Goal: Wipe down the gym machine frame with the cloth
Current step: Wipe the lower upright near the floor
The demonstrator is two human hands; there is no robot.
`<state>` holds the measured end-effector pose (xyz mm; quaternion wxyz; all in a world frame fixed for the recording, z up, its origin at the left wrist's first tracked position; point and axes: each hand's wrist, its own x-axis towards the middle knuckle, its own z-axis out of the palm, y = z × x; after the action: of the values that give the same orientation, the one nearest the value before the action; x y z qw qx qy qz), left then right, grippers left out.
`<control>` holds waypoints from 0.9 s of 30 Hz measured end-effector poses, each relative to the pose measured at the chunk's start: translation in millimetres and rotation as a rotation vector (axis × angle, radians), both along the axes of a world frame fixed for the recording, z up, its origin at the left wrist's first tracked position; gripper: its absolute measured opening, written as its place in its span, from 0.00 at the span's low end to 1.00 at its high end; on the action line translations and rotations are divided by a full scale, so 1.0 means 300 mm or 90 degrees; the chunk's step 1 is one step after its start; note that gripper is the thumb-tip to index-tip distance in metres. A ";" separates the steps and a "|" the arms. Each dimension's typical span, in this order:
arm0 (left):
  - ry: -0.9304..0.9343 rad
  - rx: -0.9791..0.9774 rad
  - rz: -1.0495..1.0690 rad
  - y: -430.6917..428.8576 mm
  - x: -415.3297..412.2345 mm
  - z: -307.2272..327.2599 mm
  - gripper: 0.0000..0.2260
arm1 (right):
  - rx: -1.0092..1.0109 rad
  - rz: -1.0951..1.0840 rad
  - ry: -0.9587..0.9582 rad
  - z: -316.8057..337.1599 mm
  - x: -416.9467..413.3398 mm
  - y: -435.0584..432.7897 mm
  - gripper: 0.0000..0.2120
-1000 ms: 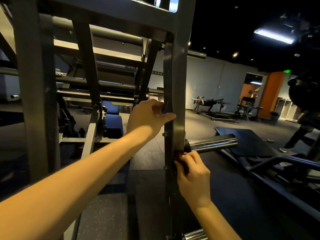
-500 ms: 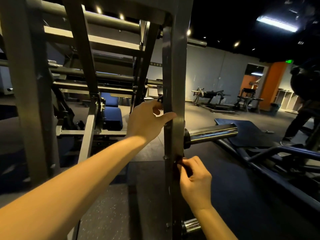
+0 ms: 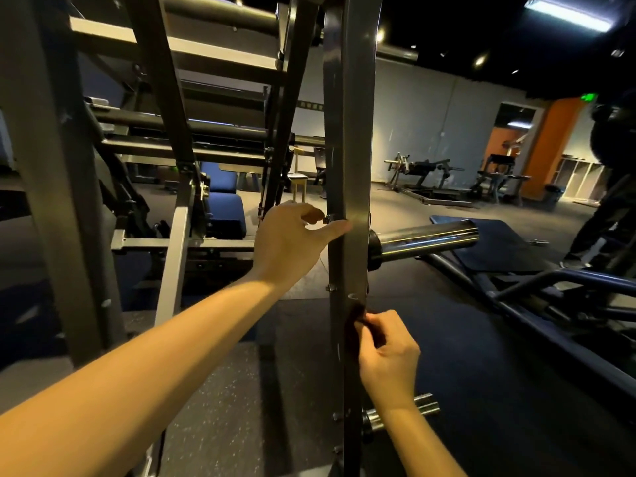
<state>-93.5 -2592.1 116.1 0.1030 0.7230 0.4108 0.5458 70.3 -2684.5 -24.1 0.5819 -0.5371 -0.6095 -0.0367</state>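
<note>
Chrome weight peg (image 3: 425, 237) juts off the right side of the frame upright (image 3: 349, 149), with a shorter peg (image 3: 401, 411) lower down. Blue pads (image 3: 223, 208) sit behind the bars on the left, and someone in dark clothes (image 3: 609, 201) stands at the far right. Up top, the left hand (image 3: 289, 241) has its thumb on the upright's front face and its fingers curled in at the left edge by a bolt. Lower, the right hand (image 3: 390, 352) has its fingers bunched tight, pinching the dark cloth (image 3: 355, 313) against the upright's front, below the big peg. The cloth barely shows past the fingertips.

Cloth (image 3: 356, 314) mostly hidden in right hand (image 3: 389, 352). Post (image 3: 354, 132) cut off 12, 6 o'clock. Person (image 3: 609, 208) cropped 3 o'clock.
</note>
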 end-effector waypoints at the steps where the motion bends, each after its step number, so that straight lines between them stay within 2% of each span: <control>1: -0.001 0.005 0.004 0.000 0.000 -0.007 0.29 | 0.004 -0.001 -0.013 0.030 -0.003 0.006 0.11; 6: 0.005 0.014 0.008 -0.004 0.003 -0.010 0.37 | 0.134 -0.012 0.000 0.253 -0.061 0.072 0.02; 8: 0.012 0.009 0.006 0.000 0.002 -0.014 0.34 | 0.139 -0.008 -0.007 0.182 -0.068 0.068 0.02; 11: 0.026 0.014 0.014 0.008 0.007 -0.016 0.29 | 0.066 -0.001 -0.010 -0.004 -0.042 0.027 0.04; 13: 0.022 0.014 0.011 0.007 0.009 -0.018 0.29 | 0.025 -0.005 0.001 -0.033 -0.027 0.021 0.05; 16: -0.005 0.008 0.005 -0.005 0.013 -0.021 0.32 | 0.060 -0.010 0.003 0.103 -0.037 0.050 0.05; 19: -0.011 0.003 0.009 -0.008 0.016 -0.022 0.29 | 0.142 -0.024 0.001 0.212 -0.054 0.085 0.04; 22: -0.017 -0.006 0.006 -0.011 0.012 -0.020 0.32 | 0.132 -0.009 -0.029 0.073 -0.051 0.072 0.03; 25: -0.030 -0.023 0.005 -0.014 0.018 -0.029 0.31 | 0.028 -0.015 -0.043 -0.105 -0.015 0.029 0.04; 27: -0.038 -0.040 0.001 -0.024 0.021 -0.050 0.28 | -0.004 -0.027 -0.032 -0.090 -0.009 0.028 0.06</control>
<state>-87.1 -2599.3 101.3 0.1373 0.7021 0.4251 0.5545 67.5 -2676.0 -51.1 0.5639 -0.5505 -0.6126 -0.0606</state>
